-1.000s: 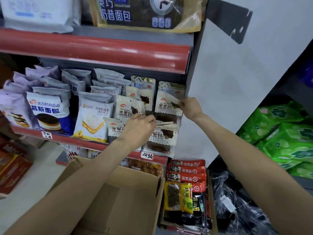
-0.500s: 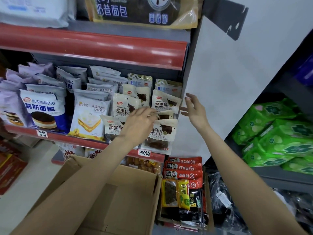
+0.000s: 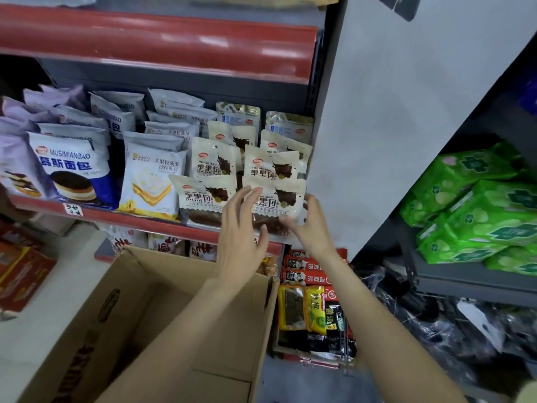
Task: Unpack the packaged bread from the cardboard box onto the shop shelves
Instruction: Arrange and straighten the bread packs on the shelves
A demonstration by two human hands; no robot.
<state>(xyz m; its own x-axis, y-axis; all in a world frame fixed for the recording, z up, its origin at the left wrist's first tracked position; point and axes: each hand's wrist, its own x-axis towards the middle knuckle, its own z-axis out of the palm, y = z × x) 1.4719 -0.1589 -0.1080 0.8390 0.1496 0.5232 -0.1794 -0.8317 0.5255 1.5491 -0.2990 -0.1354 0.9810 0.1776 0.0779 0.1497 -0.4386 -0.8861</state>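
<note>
Holding one cream bread pack (image 3: 279,203) at the shelf (image 3: 151,221) front's right end: left hand (image 3: 241,228) spread against it, right hand (image 3: 311,225) gripping its edge.

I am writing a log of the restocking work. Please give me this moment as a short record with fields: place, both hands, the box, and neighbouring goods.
place: shop shelf with red front edge
left hand: fingers spread, touching front chocolate bread pack
right hand: holds the same pack at its right side
cardboard box: open, below the shelf; no bread visible inside
neighbouring goods: blue mousse bread pack, yellow sandwich bread pack, green packs on right rack
</note>
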